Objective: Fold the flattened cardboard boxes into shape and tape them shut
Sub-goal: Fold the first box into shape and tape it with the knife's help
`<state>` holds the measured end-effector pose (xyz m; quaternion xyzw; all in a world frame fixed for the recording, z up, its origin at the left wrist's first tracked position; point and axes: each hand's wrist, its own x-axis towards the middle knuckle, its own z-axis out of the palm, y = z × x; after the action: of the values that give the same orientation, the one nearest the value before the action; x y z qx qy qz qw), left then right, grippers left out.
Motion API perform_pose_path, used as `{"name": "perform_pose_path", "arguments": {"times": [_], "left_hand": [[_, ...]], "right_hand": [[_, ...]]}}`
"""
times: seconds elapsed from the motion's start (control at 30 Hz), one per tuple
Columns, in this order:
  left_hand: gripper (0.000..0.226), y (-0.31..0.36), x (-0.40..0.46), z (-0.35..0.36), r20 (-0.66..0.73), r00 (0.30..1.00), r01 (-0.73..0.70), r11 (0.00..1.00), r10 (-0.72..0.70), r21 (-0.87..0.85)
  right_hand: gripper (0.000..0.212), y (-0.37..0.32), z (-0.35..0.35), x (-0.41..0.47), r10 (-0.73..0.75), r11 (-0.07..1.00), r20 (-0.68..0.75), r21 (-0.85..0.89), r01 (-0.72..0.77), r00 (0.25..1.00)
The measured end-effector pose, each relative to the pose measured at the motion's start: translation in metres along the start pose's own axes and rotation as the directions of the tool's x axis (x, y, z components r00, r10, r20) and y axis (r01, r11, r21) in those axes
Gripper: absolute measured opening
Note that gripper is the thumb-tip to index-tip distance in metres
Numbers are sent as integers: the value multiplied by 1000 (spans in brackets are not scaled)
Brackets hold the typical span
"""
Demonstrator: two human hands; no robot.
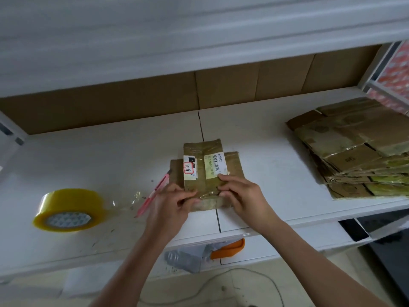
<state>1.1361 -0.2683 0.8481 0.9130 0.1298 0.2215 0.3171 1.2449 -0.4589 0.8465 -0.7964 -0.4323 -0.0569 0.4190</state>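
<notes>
Two bare hands are working at the near edge of a small cardboard box [207, 173] lying on a white shelf [265, 151]. The left hand [170, 202] is curling its fingers and thumb in a pinch on the box's near left corner, and the right hand [241, 193] is pinching the near right edge with bent fingertips, where clear tape is crinkling between them. White labels on the box are lying just beyond the fingers. A pink utility knife [152, 193] is lying just left of the left fingers, partly passing behind that hand. A yellow tape roll [68, 209] is sitting well to the left of it. A stack of flattened boxes [356, 149] is lying well right of the right fingers.
</notes>
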Motion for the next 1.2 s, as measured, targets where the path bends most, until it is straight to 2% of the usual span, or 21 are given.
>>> {"name": "perform_pose_path", "arguments": {"times": [0.13, 0.3, 0.4, 0.57, 0.67, 0.73, 0.8, 0.83, 0.93, 1.0, 1.07, 1.13, 1.2], "left_hand": [[21, 11, -2, -2, -14, 1000, -16, 999, 17, 35], [17, 20, -4, -3, -2, 1000, 13, 998, -13, 59], [14, 24, -4, -1, -11, 999, 47, 998, -47, 37], [13, 27, -5, 0, -37, 997, 75, 996, -74, 43], [16, 28, -5, -9, 14, 996, 85, 996, -85, -12], [23, 27, -7, -26, 11, 995, 96, 995, -96, 18], [31, 19, -11, -53, -78, 994, 87, 990, -79, 111], [32, 12, -12, -71, -154, 986, 88, 981, -61, 170], [26, -20, -11, -125, -321, 947, 145, 914, -18, 378], [29, -48, -6, -153, -295, 947, 271, 820, -131, 505], [41, -74, -5, -171, -186, 927, 370, 715, -325, 593], [42, -95, -12, -180, -99, 893, 416, 721, -439, 555], [38, -109, -18, -185, -103, 884, 452, 780, -455, 433]], "right_hand": [[6, -1, -3, 6, -7, 1000, 3, 5, 7, 1000], [15, 2, -13, 8, 2, 999, 115, 43, -7, 993], [3, 1, -6, 6, -14, 1000, 91, 13, 12, 996], [7, -1, -1, 1, 38, 997, 1, 63, -38, 999], [8, -12, -4, 6, 119, 992, 54, -55, -116, 991], [9, -26, -6, 10, 189, 970, 68, -171, -175, 980], [20, -45, -7, 16, 225, 936, 28, -285, -208, 974], [23, -55, -6, 20, 198, 932, -16, -305, -193, 980], [15, -89, 9, 34, 56, 968, -117, -236, -82, 992], [7, -109, 34, 44, 7, 982, -25, -187, -11, 1000], [10, -122, 69, 54, 22, 995, 110, -101, -10, 994], [19, -128, 104, 65, 44, 996, 237, -91, -23, 971], [22, -125, 134, 77, 48, 978, 330, -206, 22, 943]]}}
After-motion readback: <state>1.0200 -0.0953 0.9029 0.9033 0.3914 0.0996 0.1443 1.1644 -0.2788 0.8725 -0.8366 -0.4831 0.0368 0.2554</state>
